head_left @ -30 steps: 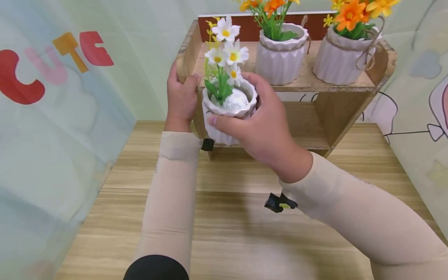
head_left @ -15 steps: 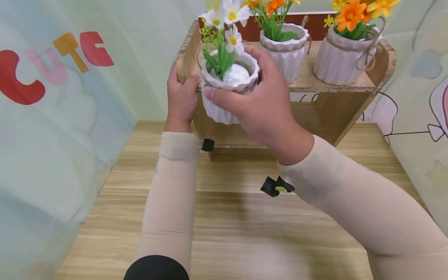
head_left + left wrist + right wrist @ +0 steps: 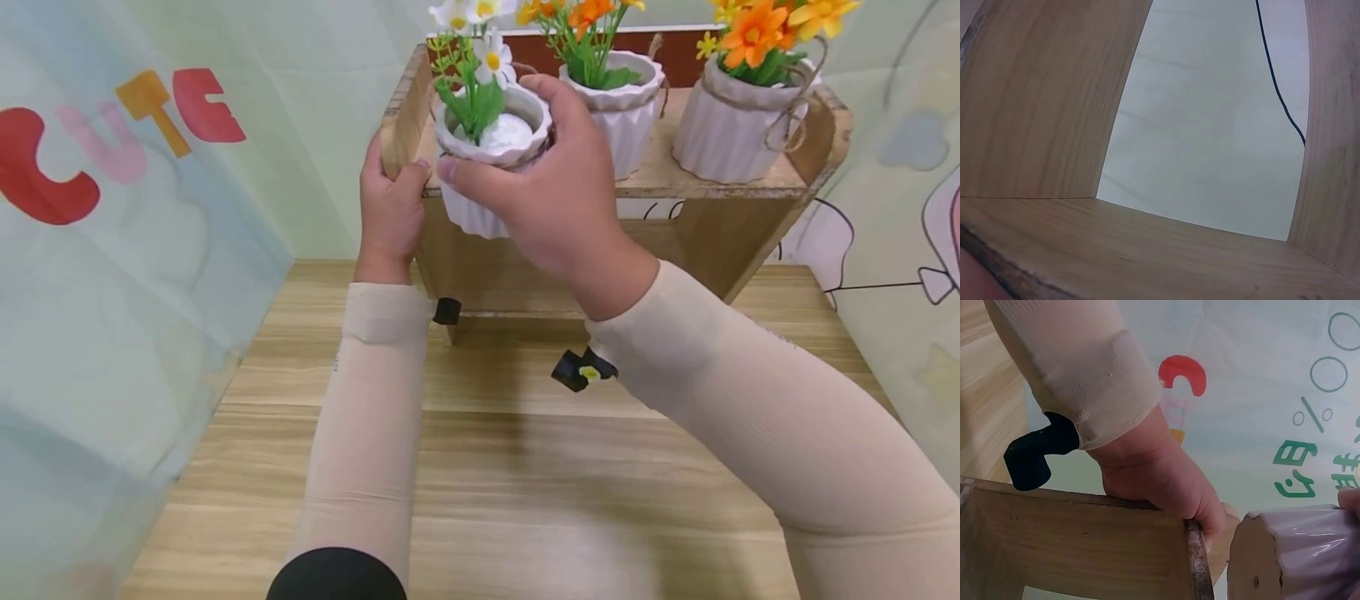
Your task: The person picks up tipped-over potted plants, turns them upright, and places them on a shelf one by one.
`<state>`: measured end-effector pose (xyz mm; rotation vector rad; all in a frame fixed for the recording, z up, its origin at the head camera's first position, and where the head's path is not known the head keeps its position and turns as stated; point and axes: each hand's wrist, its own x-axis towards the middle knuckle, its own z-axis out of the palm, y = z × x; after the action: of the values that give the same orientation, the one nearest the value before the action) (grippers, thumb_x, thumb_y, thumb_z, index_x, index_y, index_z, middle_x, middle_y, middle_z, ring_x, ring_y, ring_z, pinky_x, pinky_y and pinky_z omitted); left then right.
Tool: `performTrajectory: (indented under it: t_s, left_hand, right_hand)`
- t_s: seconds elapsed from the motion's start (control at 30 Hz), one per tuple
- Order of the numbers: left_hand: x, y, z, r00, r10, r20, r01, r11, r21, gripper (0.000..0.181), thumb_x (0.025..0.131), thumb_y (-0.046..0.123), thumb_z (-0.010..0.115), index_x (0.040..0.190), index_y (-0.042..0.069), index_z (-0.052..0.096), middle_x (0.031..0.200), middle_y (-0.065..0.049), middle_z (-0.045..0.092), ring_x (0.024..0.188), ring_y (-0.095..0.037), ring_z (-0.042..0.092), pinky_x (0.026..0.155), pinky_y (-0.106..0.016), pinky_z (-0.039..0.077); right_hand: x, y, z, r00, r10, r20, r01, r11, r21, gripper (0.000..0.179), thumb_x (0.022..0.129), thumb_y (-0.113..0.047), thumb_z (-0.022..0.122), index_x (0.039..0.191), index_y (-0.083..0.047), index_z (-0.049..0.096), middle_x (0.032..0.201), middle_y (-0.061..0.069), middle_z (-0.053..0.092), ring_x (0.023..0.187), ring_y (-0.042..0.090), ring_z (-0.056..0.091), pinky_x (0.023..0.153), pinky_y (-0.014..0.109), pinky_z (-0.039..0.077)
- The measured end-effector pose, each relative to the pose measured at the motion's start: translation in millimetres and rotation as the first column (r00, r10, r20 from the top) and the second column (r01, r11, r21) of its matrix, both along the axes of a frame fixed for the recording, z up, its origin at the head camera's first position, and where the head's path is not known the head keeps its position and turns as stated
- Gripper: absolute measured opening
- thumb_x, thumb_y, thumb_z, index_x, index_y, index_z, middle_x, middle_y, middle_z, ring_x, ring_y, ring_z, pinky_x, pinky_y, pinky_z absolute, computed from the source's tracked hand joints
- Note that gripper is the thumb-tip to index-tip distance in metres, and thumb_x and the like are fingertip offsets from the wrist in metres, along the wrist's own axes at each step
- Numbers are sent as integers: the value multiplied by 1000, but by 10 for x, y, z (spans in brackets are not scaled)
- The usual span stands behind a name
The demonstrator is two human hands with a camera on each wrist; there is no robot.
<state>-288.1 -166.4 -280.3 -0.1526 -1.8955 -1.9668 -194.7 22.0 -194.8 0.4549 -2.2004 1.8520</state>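
My right hand (image 3: 573,200) holds a white ribbed flowerpot (image 3: 472,200) of white daisies, thumb across its near side and fingers round the far side. The pot is in front of the left end of a wooden shelf (image 3: 705,242), about level with the top board. In the right wrist view the base of the pot (image 3: 1310,550) shows, with a gap between it and the board edge. My left hand (image 3: 393,208) grips the left side of the shelf, thumb at the front edge. The left wrist view looks into the lower wooden compartment (image 3: 1041,112).
Two more white pots stand on the top board, a middle pot (image 3: 637,137) and a right pot (image 3: 731,137), both with orange and yellow flowers. The shelf stands on a wood-grain table (image 3: 480,467). Printed cloth walls (image 3: 150,292) enclose the sides and back.
My right hand has lifted the flowerpot from in front of the lower compartment up to the top board's level. The left hand keeps its hold on the shelf.
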Motion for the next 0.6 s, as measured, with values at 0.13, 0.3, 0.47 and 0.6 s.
performTrajectory:
  t_s: [0.13, 0.3, 0.47, 0.6]
  left_hand:
    - [-4, 6, 5, 1000, 3, -6, -3, 1000, -1, 66, 94, 15, 54, 159, 22, 46, 149, -6, 53, 131, -20, 50, 108, -29, 43]
    - [-7, 33, 6, 1000, -10, -18, 10, 1000, 7, 65, 95, 14, 54, 159, 21, 46, 148, -5, 53, 133, -21, 50, 109, -27, 43]
    - [-7, 38, 20, 1000, -1, 9, 1, 1000, -2, 65, 96, 17, 55, 159, 22, 45, 150, -4, 52, 134, -20, 49, 109, -27, 42]
    - [15, -11, 14, 999, 22, 42, -22, 1000, -8, 64, 96, 18, 56, 159, 24, 45, 148, -4, 52, 130, -19, 49, 107, -30, 43]
  right_hand:
    - [-45, -4, 5, 1000, -16, 16, 15, 999, 36, 91, 79, -22, 93, 154, -12, 44, 144, 3, 56, 125, 11, 59, 103, 24, 51]
    - [-93, 22, -4, 999, -32, 42, 29, 998, 60, 90, 79, -25, 94, 153, -14, 44, 143, 2, 57, 124, 11, 59, 102, 24, 50]
    - [-142, 26, -30, 999, -30, 31, 29, 999, 44, 89, 78, -24, 94, 152, -13, 46, 141, 3, 58, 122, 12, 61, 101, 24, 51]
    - [-166, -18, -68, 1000, -17, 17, 16, 999, 36, 89, 78, -23, 95, 152, -11, 46, 141, 3, 59, 122, 12, 61, 101, 24, 51]
